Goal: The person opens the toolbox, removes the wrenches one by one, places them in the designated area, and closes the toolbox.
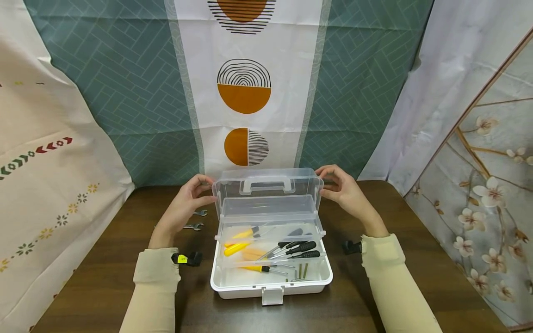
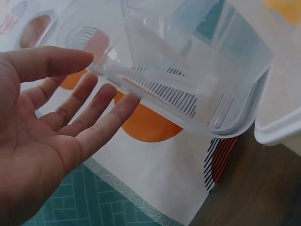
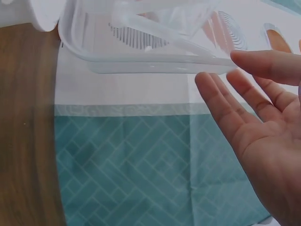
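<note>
A white toolbox with its clear lid tilted up stands on the table. At the lid's left edge my left hand pinches the rim between thumb and fingers. Opposite it, my right hand pinches the right edge the same way. Both wrist views show the thumb on one side of the rim and the fingers on the other. Inside, below a clear tray, lie yellow-handled screwdrivers, black-handled screwdrivers and several small metal pieces.
Two wrenches lie on the brown table, left of the toolbox and partly behind my left hand. A white latch hangs at the box's front. Patterned cloth hangs behind the table and along both sides.
</note>
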The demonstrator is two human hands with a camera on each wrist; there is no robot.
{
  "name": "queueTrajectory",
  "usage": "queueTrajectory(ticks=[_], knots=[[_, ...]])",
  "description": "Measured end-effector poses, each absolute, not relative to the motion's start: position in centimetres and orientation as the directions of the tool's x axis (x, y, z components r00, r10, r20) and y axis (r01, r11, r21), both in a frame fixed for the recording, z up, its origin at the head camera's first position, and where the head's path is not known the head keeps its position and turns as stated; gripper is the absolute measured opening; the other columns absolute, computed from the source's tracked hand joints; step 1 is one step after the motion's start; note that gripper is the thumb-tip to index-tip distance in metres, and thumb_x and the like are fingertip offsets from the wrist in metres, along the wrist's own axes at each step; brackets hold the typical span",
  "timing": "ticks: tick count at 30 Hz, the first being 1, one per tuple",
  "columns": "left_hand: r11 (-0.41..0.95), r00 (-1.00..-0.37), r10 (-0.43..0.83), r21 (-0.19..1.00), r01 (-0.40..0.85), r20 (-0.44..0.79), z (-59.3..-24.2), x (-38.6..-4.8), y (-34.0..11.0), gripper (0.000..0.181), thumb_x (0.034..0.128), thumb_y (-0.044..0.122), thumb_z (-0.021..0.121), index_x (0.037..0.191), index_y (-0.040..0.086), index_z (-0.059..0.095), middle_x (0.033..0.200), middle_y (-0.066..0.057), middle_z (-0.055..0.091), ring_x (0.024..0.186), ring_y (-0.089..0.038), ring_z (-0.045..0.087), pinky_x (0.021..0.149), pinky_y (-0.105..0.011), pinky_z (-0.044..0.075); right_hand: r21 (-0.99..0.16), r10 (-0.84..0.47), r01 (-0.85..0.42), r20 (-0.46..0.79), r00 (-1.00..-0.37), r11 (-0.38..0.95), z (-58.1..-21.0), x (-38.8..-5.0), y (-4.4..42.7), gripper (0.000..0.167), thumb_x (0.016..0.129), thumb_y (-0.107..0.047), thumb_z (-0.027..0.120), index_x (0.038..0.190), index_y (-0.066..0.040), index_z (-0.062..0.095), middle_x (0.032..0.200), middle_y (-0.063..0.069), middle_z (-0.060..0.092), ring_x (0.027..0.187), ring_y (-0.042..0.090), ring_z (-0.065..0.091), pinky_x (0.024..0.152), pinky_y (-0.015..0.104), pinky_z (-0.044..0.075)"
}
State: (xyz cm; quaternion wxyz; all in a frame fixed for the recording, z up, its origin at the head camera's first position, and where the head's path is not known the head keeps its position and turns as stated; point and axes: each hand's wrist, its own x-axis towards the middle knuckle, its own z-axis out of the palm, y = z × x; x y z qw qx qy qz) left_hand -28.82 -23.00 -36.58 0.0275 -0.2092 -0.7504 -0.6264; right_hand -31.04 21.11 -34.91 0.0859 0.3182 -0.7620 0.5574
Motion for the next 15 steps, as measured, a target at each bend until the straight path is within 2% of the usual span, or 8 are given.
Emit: queueTrajectory(ticks=[3,9,15], knots=[[0.108,-0.902,0.300,0.928,0.355,0.310,-36.5,-28.8,-23.1,0.031,0.0982,-0.004,0.065,0.125,-0.004,0.049,0.133,-0.011,0.053,0.125,-0.021,0.058,0.096,-0.024,0.055,-0.783,-0.400,-0.592,0.489,-0.775,0.190,-34.7,-30.8,21.2,0.031,0.090,0.017,0.068,0.115,0.011,0.052,0.137,0.024,0.051,0.121,0.035,0.059,0.095,0.022,0.054],[0.119,-0.892,0.330,0.923,0.365,0.310,-36.2,-28.6,-23.4,0.031,0.0954,-0.005,0.068,0.121,-0.001,0.051,0.133,-0.011,0.053,0.123,-0.022,0.057,0.096,-0.025,0.054,-0.776,-0.422,-0.589,0.467,-0.777,0.227,-34.1,-30.2,21.5,0.028,0.091,0.016,0.069,0.113,0.008,0.053,0.136,0.022,0.050,0.121,0.019,0.059,0.097,0.020,0.052],[0.153,-0.875,0.372,0.909,0.388,0.311,-36.1,-28.2,-24.1,0.028,0.0954,-0.001,0.071,0.117,0.003,0.053,0.135,-0.008,0.051,0.125,-0.021,0.054,0.093,-0.026,0.052,-0.758,-0.475,-0.601,0.444,-0.760,0.253,-33.4,-29.8,21.7,0.025,0.091,0.014,0.069,0.110,0.006,0.055,0.136,0.023,0.048,0.121,0.021,0.055,0.100,0.019,0.049]])
